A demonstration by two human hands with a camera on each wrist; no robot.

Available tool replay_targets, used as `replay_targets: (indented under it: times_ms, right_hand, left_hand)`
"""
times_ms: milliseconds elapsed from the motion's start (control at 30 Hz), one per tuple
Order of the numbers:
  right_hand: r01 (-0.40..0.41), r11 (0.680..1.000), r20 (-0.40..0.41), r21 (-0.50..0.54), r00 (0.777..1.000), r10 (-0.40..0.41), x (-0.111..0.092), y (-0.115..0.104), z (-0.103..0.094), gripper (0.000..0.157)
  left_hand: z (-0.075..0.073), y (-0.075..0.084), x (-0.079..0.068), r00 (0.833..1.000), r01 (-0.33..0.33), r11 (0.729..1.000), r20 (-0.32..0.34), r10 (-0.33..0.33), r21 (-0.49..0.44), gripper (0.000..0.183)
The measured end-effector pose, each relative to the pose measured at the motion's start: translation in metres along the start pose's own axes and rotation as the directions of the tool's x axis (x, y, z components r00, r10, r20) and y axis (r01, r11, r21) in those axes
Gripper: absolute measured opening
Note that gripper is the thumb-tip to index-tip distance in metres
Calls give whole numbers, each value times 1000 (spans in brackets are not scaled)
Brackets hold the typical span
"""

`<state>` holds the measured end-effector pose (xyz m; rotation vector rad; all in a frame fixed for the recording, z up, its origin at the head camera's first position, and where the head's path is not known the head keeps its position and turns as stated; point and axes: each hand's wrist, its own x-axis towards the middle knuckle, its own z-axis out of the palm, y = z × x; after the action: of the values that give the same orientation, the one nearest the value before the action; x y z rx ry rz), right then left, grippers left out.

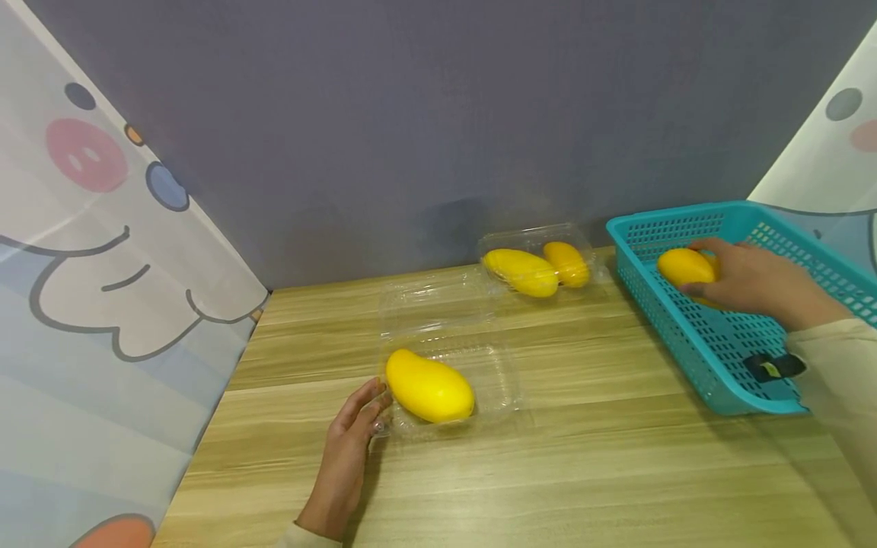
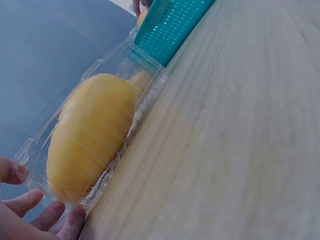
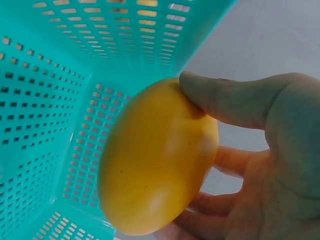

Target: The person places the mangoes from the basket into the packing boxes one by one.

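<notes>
My right hand (image 1: 760, 281) grips a yellow mango (image 1: 687, 266) over the teal plastic basket (image 1: 668, 335). In the right wrist view, the thumb presses the mango (image 3: 157, 160) near its upper end, while the fingers lie along its other side. My left hand (image 1: 352, 434) touches the left edge of an open clear plastic clamshell box (image 1: 496, 377). Inside its base lies another mango (image 1: 430, 387), its lid (image 1: 436, 304) folded back. In the left wrist view, the thumb is at the box's corner tab and the fingertips (image 2: 75, 220) are low against its wall.
Near the back wall (image 1: 425, 137), a second clear box (image 1: 534, 234) holds two mangoes (image 1: 524, 272), left of the basket. A black strap (image 1: 774, 367) is by the right wrist. Printed curtains (image 1: 89, 251) flank the wooden table (image 1: 582, 464).
</notes>
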<state>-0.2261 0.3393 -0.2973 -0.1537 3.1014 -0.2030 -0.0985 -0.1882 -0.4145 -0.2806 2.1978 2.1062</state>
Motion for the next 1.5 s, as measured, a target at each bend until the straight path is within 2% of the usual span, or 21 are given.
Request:
replay_targets:
  times_ms: [233, 500, 867, 1167, 1500]
  right_hand:
    - [-13, 1000, -38, -3, 999, 13, -10, -8, -3, 77]
    - [7, 1000, -103, 2, 995, -7, -21, -31, -14, 75]
    - [33, 999, -96, -10, 995, -34, -34, -60, -25, 77]
    - [77, 997, -81, -9, 994, -78, -42, -81, -20, 75]
    - [147, 989, -147, -18, 978, -148, -51, -109, -8, 68]
  left_hand:
    - [0, 1, 0, 1000, -4, 1000, 6, 4, 1, 47]
    - [0, 1, -2, 1000, -8, 1000, 25, 8, 0, 50]
    - [0, 0, -1, 1000, -9, 1000, 23, 9, -4, 49]
    - [-1, 0, -2, 999, -3, 1000, 39, 3, -7, 51]
    - [-1, 0, -2, 1000, 0, 1000, 32, 0, -10, 50]
